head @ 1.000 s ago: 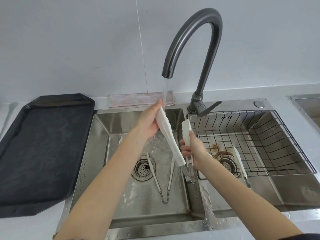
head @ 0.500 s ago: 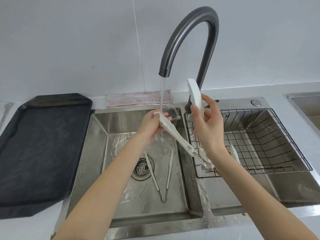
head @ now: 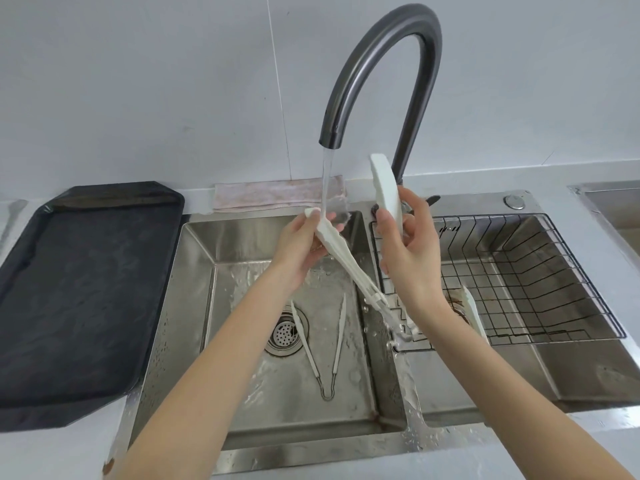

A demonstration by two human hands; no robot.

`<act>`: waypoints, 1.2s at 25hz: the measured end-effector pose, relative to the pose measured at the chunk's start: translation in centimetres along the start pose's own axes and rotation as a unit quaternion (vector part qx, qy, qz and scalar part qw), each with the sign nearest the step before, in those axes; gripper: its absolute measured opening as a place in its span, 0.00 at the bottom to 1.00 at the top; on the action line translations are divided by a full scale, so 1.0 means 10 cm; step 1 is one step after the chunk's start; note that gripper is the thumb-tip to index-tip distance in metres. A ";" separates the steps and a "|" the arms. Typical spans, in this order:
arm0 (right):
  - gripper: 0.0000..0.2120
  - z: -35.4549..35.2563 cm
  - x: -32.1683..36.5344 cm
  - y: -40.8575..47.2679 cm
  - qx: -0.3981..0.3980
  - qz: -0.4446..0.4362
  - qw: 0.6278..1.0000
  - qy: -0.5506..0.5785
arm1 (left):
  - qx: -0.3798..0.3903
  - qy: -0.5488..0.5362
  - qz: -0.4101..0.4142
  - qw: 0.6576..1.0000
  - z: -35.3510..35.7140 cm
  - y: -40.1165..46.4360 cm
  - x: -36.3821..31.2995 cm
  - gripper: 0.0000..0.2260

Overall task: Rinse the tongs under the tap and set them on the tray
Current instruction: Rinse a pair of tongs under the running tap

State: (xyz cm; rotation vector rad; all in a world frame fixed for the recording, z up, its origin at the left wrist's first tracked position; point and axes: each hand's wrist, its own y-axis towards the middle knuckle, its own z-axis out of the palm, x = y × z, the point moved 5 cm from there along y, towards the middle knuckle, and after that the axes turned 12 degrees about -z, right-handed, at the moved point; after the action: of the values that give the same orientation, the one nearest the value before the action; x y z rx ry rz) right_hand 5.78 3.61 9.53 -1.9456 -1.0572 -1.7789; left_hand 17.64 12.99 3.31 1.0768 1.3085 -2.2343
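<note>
White plastic tongs are spread wide over the left sink basin. My left hand grips one arm near its tip, right under the running water from the dark curved tap. My right hand holds the other arm upright beside the tap's neck. The hinge end hangs low by the divider between the basins. A black tray lies on the counter to the left of the sink.
A second, thin pair of tongs lies in the left basin beside the drain. A wire basket sits in the right basin with another white utensil. A folded cloth lies behind the sink.
My right hand has lifted its arm of the tongs from low by the divider up beside the tap, spreading the tongs. My left hand lowered its arm's tip slightly under the stream.
</note>
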 end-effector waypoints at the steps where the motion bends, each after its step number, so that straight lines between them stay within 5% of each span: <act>1: 0.18 0.04 -0.06 0.00 0.000 0.018 1.000 0.021 | 0.022 -0.005 -0.004 1.000 0.00 -0.04 0.03 0.13; 5: 0.17 0.22 -0.35 -0.02 0.010 0.107 0.989 0.102 | 0.055 -0.005 -0.045 0.997 -0.14 -0.14 0.24 0.14; 12: 0.17 0.56 -1.12 -0.37 0.072 0.276 0.955 0.081 | -0.023 0.081 -0.089 0.992 -0.67 -0.10 0.72 0.34; 21: 0.18 0.68 -1.93 -0.84 0.141 0.435 0.889 0.005 | -0.113 0.107 -0.189 0.969 -1.00 0.11 1.49 0.28; 30: 0.22 0.74 -2.41 -1.04 0.199 0.444 0.855 -0.178 | -0.169 0.120 -0.263 0.942 -1.10 0.41 2.00 0.27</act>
State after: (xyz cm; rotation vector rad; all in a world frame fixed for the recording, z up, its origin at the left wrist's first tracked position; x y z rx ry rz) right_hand 4.93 8.10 -17.35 -2.0145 -0.4013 -0.6571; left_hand 11.84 21.85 -17.35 0.9722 2.2115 -2.1320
